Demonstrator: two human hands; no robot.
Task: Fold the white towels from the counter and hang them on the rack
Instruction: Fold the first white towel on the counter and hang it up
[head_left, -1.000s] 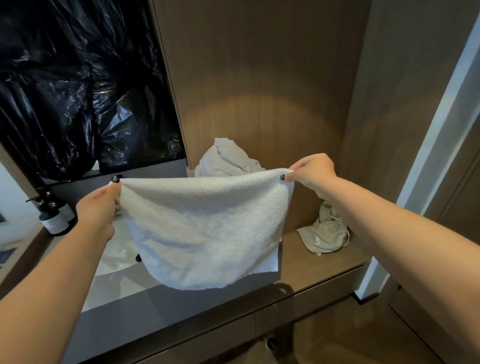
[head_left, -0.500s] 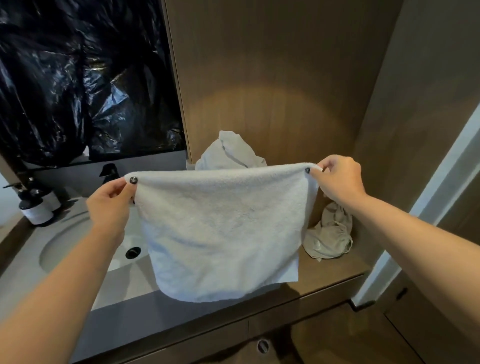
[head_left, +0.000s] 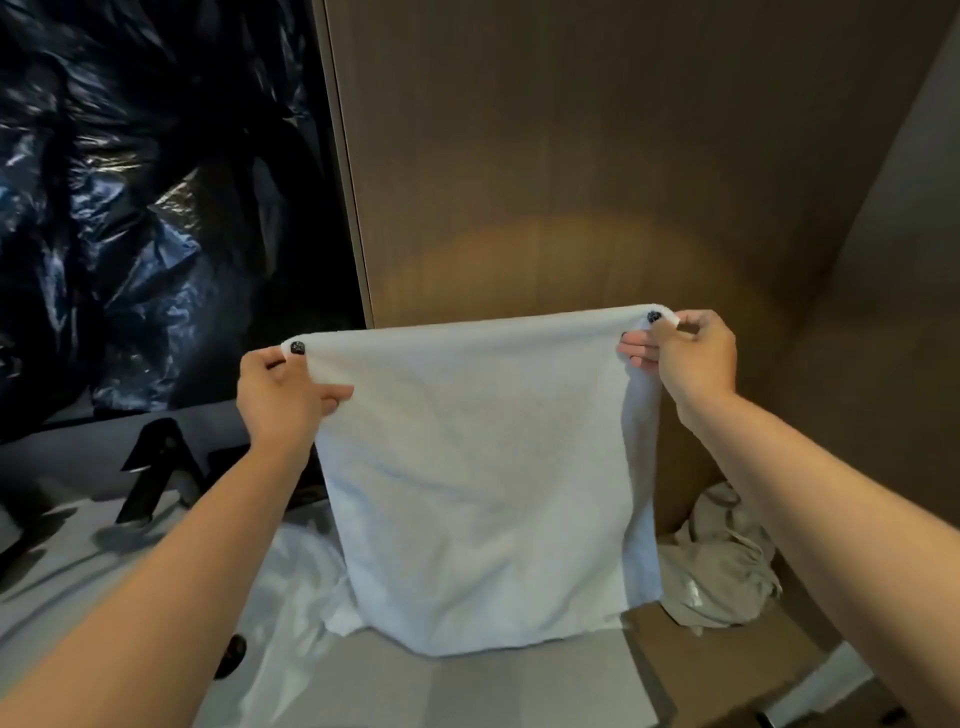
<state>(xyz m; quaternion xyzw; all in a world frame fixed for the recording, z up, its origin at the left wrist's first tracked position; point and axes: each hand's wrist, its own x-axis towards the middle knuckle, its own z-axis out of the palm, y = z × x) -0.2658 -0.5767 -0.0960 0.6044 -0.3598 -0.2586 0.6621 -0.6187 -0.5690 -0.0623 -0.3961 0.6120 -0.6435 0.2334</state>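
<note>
A white towel (head_left: 483, 467) hangs spread out in front of me over the counter, folded double, its lower edge close to the counter top. My left hand (head_left: 280, 395) pinches its upper left corner, thumb on the front. My right hand (head_left: 685, 358) pinches the upper right corner. More white cloth (head_left: 301, 582) lies crumpled on the counter behind and left of the hanging towel, partly hidden by it. No rack is in view.
A grey counter (head_left: 467, 686) with a sink drain (head_left: 231, 654) and a black tap (head_left: 156, 467) lies below left. Black plastic sheeting (head_left: 156, 208) covers the wall at left. A beige cloth bag (head_left: 722, 561) sits on the wooden shelf (head_left: 727, 649) at right, against the wooden wall panel (head_left: 571, 156).
The view has moved in closer to the wall and counter. Both hands have lifted the towel a little higher, and it now hides the towel pile behind it.
</note>
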